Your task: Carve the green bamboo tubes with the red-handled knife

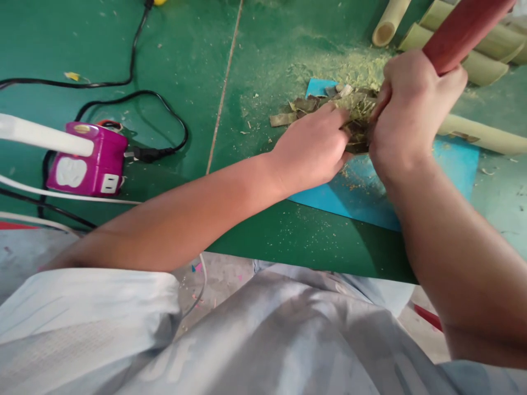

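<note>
My right hand (411,112) is wrapped round a thick red handle (469,33) that slants up toward the upper right. The tool's lower end is hidden behind the hand. Close beside it, my left hand (315,142) is closed with curled fingers on a pile of dry brown-green plant scraps (313,104), its fingertips partly hidden. Under the scraps and both hands lies a flat blue sheet (362,206), dusted with fine crumbs. A pale bamboo piece (489,134) with a dark notch rests just right of my right hand.
A green table (197,33) with a pale seam carries scattered yellowish dust (358,68). Cut bamboo lengths (489,44) and a bamboo tube (385,33) lie at the upper right. On the left are a purple power block (88,159), a black plug (150,154) and loose cables.
</note>
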`<state>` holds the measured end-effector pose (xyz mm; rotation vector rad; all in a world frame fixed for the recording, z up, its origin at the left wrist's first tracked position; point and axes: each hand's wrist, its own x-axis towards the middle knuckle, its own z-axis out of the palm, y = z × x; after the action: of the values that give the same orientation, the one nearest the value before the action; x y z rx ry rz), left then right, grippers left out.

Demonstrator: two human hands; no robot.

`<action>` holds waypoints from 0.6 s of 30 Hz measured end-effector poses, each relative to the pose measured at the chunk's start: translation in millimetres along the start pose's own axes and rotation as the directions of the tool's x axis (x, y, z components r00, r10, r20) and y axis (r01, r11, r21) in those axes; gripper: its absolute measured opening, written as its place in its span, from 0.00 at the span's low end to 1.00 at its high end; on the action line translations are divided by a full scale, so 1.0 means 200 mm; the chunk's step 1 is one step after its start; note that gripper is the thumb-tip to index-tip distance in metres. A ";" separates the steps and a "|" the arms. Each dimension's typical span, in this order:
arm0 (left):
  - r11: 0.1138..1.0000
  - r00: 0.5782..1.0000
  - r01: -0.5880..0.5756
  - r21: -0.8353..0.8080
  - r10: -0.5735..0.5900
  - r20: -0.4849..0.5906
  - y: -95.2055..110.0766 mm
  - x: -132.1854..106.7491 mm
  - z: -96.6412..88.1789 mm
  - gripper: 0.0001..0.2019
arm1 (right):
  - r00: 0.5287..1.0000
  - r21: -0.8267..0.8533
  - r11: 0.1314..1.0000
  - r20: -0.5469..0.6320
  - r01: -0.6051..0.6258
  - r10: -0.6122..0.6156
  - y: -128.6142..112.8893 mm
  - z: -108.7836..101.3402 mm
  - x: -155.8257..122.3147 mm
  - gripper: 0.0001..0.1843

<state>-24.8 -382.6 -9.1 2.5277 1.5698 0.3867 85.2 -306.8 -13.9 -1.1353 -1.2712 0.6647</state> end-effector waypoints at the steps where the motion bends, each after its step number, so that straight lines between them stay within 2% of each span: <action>1: 1.000 1.000 -0.002 0.005 0.002 0.002 0.00 0.00 0.00 0.13 | 1.000 0.009 1.000 -0.025 -0.006 0.006 0.00 0.00 0.00 0.23; 3: 1.000 1.000 -0.004 0.005 0.004 0.008 0.00 0.00 0.00 0.13 | 0.999 0.064 0.998 -0.049 -0.002 0.005 -0.01 0.00 0.00 0.23; 7: 1.000 1.000 0.006 0.002 -0.006 0.021 0.00 0.00 -0.02 0.13 | 1.000 0.162 0.987 -0.002 0.013 -0.013 -0.03 0.00 -0.02 0.22; 12: 1.000 0.999 0.008 0.016 -0.009 0.047 0.01 -0.01 -0.04 0.15 | 0.997 0.063 0.996 0.041 0.058 -0.061 -0.01 -0.01 -0.01 0.22; 18: 1.000 0.998 0.014 0.026 -0.015 0.058 0.02 -0.01 -0.04 0.17 | 0.999 0.015 1.000 0.032 0.022 -0.022 0.00 -0.01 0.00 0.23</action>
<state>-25.4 -385.7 -0.4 2.5211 1.5815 0.2908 87.4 -307.1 -14.2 -1.1013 -1.3026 0.6768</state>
